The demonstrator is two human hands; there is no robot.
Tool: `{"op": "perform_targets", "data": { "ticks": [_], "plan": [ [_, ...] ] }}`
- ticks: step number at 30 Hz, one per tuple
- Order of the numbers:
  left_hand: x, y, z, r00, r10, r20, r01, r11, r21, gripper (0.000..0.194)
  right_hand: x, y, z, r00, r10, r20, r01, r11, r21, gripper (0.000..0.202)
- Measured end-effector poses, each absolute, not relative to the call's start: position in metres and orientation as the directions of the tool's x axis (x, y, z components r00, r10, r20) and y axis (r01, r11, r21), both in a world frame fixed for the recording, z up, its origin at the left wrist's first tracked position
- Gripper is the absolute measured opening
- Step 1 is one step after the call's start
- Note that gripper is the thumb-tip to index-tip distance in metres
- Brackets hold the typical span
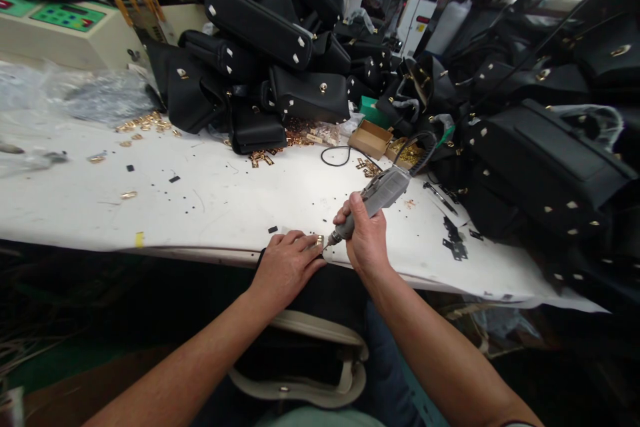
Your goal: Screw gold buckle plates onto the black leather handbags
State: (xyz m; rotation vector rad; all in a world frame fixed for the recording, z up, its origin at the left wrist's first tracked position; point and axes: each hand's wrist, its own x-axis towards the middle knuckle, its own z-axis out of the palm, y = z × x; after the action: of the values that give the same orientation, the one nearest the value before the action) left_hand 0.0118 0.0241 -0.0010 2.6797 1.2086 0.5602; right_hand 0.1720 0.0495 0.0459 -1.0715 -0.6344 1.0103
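My right hand (367, 230) is wrapped round a grey electric screwdriver (385, 190), its tip slanting down to the left. The tip meets a small gold metal fitting (320, 240) at the table's front edge. Over the edge of a black handbag (340, 293), my left hand (287, 260) presses down, fingers closed together and fingertips beside the fitting. That handbag hangs from the table edge over my lap, and its pale-lined opening (300, 323) gapes towards me. My left palm hides part of the black leather.
Black handbags (260, 23) are heaped at the back and right. Gold fittings (145, 121), black plates (455, 240) and tiny dark bits lie on the white table (225, 193). A cardboard box (370, 138) stands near a black cord (335, 157). A control panel (70, 15) is at left; people sit far behind.
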Motion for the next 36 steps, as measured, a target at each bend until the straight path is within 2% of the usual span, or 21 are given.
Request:
{"op": "perform_targets", "data": {
  "ticks": [5,16,22,31,36],
  "plan": [
    [0.013,0.025,0.001,0.612,0.741,0.276,0.695,-0.671,0.259,0.022,0.174,0.064,0.043,0.44,0.898,0.002,-0.239,0.119,-0.964,0.041],
    [0.012,0.023,0.002,0.609,0.746,0.269,0.702,-0.665,0.255,0.023,0.165,0.07,0.032,0.343,0.939,0.033,-0.11,0.075,-0.991,0.043],
    [0.013,0.024,0.001,0.613,0.745,0.264,0.702,-0.666,0.251,0.023,0.163,0.069,0.037,0.276,0.961,0.027,-0.041,0.04,-0.998,0.039],
    [0.014,0.025,-0.001,0.604,0.747,0.278,0.705,-0.663,0.252,0.022,0.155,0.075,0.028,0.201,0.975,0.093,0.095,0.075,-0.993,0.029],
    [0.014,0.025,0.001,0.603,0.744,0.288,0.705,-0.665,0.245,0.02,0.157,0.077,0.025,0.139,0.986,0.093,0.096,0.08,-0.992,0.027]
  ]
}}
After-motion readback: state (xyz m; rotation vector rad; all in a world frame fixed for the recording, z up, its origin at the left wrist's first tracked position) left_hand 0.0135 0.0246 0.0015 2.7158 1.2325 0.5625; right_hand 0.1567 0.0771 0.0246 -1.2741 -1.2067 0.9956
